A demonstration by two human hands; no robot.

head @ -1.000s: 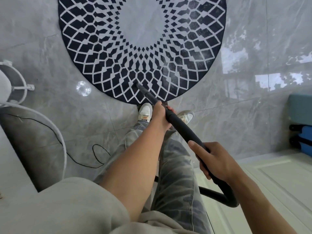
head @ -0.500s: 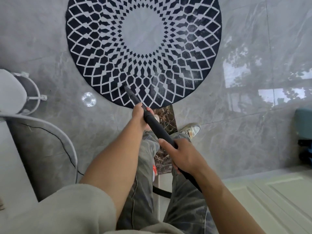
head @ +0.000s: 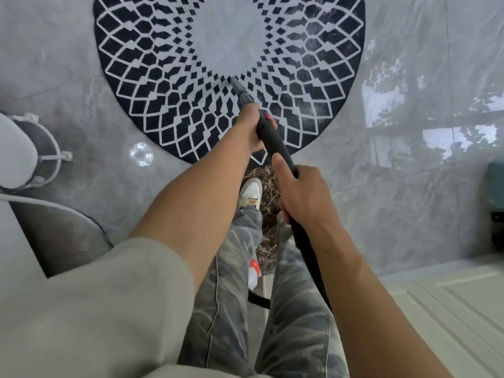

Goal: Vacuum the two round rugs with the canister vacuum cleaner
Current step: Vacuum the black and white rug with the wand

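- On the rug (head: 169, 110), near its middle: our wand (head: 274, 137) tip.
- Left hand (head: 252, 126): grasping wand, forward.
- Right hand (head: 302, 195): grasping wand, behind.

Glossy grey marble floor (head: 409, 192), white stool (head: 16, 151) at left, pale panelled door (head: 450, 309) lower right

One head-worn camera looks steeply down, close over left hand (head: 252, 126) and right hand (head: 302, 195); round rug (head: 163, 91) beyond the fingers (head: 281, 171), edges seemingly lens-stretched.

A round black rug (head: 163, 110) with a white diamond lattice fills the upper centre; a black vacuum wand (head: 274, 140) slants up, its tip on the rug.
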